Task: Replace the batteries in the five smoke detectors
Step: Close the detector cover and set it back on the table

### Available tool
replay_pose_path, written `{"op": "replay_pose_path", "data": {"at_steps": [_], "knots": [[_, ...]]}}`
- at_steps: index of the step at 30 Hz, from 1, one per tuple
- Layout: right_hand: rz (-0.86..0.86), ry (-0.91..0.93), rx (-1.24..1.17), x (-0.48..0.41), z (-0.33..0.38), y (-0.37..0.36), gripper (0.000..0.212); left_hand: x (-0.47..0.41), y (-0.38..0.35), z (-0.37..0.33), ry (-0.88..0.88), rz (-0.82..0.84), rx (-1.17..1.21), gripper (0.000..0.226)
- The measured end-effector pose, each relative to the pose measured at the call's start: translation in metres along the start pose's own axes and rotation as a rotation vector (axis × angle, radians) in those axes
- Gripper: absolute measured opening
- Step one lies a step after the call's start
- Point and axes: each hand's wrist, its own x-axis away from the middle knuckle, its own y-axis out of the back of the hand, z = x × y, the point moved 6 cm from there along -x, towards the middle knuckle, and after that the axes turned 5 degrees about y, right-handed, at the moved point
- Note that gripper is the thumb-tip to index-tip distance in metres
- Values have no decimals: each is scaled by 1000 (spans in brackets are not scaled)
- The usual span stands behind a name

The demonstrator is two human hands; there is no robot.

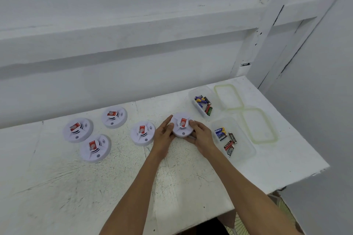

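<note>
1. My left hand (163, 134) and right hand (201, 135) grip the rightmost smoke detector (181, 125) by its rim, low over the table (114, 187), just beside the battery box (246, 149).
2. I judge this the opening step: next, twist off its base.

Is a scuffed white table (57, 187). Carries four smoke detectors (78, 129) at left and centre, two clear tubs (246, 150) of batteries (203, 104) at right, and two green-rimmed lids (258, 126) just beside those.

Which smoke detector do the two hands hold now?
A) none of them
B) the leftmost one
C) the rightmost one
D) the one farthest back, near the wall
C: the left hand and the right hand hold the rightmost smoke detector between them.
</note>
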Motion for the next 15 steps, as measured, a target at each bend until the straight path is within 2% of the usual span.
{"op": "replay_pose_path", "data": {"at_steps": [15], "knots": [[5,-3,-5,0,0,0,36,-3,3,3,16,1,-23,35]]}}
